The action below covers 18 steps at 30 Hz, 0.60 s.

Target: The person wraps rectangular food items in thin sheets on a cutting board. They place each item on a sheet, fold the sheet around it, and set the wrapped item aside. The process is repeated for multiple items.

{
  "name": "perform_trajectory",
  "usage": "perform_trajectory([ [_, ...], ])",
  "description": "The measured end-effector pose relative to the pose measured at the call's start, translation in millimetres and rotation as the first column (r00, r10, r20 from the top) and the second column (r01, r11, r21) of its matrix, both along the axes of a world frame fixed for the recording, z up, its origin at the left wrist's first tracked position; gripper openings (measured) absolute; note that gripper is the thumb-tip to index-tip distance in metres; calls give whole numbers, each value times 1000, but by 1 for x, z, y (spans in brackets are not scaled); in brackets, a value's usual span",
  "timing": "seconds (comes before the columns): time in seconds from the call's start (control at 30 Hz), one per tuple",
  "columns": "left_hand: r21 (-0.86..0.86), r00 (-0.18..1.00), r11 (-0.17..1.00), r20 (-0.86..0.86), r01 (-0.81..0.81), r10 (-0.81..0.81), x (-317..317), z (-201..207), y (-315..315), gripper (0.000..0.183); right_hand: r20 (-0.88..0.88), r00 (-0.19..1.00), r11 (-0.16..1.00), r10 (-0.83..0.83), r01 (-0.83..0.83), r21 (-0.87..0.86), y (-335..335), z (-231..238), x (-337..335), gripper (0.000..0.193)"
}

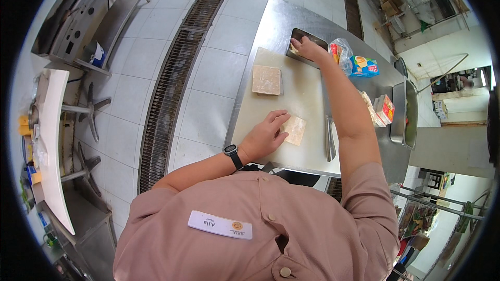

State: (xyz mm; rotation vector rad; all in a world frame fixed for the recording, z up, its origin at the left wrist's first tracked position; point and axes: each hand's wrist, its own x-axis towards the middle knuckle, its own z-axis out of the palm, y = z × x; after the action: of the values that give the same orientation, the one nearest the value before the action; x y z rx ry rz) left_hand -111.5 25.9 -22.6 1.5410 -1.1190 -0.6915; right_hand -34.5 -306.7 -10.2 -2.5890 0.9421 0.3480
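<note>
A thin, pale square wrapper sheet [296, 131] lies on the white cutting board [250, 125]. My left hand [266, 134] rests at its left edge, thumb and fingers apart, fingertips touching the sheet. Farther off, my right hand [308, 49] dips into a metal tray [319, 41] at the board's far end. Its fingers are bent together around something pale, too small to name. A thick stack of similar square wrappers [266, 80] sits on the far left part of the board. To the right of the single sheet lies a knife [330, 138], its blade partly in view.
Right of the tray stand a clear plastic bag [340, 54] and a blue carton [364, 66]. A red and white box [384, 109] sits beside a deep steel pan [399, 119] on the right edge of the steel table [286, 13]. A floor drain grate [174, 83] runs along the left.
</note>
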Motion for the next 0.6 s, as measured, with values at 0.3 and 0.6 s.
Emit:
perform_trajectory([
  [0.3,3,1000,1000,-8,-1,1,-1,0,0,46,-13,989,974,-148,148,174,3,5,3,93],
  [0.6,-12,1000,1000,-4,-8,8,-1,0,0,47,42,998,967,53,-62,249,15,11,-6,120],
])
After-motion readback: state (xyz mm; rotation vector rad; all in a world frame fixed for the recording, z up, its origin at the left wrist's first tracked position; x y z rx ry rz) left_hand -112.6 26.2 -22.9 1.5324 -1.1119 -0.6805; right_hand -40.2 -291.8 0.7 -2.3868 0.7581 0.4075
